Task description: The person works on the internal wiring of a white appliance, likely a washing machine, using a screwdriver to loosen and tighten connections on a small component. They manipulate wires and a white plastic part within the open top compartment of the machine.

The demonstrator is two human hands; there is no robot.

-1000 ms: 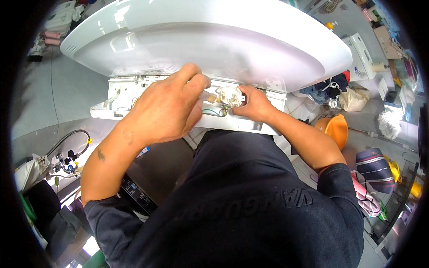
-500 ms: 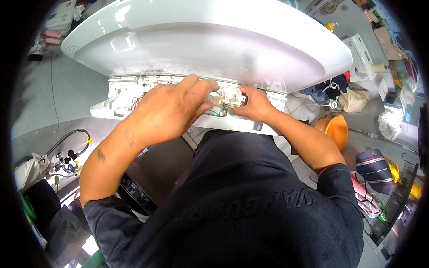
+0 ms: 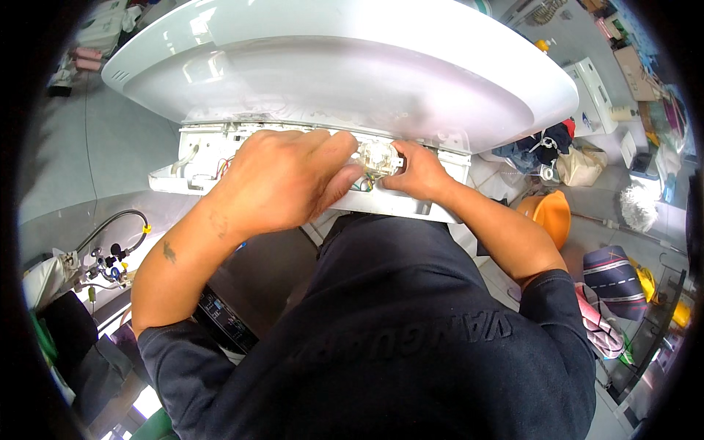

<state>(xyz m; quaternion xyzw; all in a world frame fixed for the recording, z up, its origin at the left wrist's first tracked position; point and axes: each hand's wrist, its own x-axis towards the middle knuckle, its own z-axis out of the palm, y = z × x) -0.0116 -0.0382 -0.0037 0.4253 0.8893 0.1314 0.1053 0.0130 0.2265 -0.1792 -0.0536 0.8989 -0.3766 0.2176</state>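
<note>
My right hand (image 3: 419, 171) grips the right side of a cream, partly see-through plastic part (image 3: 379, 158), thumb on the near edge and fingers behind it. Against its left side, my left hand (image 3: 284, 180) is closed with the knuckles up; whatever sits between thumb and fingertips is hidden. The part is held over an opened white appliance housing (image 3: 166, 182). Coloured wires (image 3: 362, 183) run below the part, and more wires (image 3: 224, 169) show left of my left hand. A large glossy white cover (image 3: 352, 81) stands behind the housing.
An orange basin (image 3: 554, 218) and dark clothes (image 3: 541, 149) lie on the right, with a white fluffy duster (image 3: 639, 205) beyond. A hose with valves (image 3: 116, 257) is at the left. A dark panel (image 3: 268, 275) sits under my left forearm.
My left hand has rolled slightly: its knuckles are lower and flatter, and the thumb has shifted right toward the plastic part. My right hand and the part have hardly moved.
</note>
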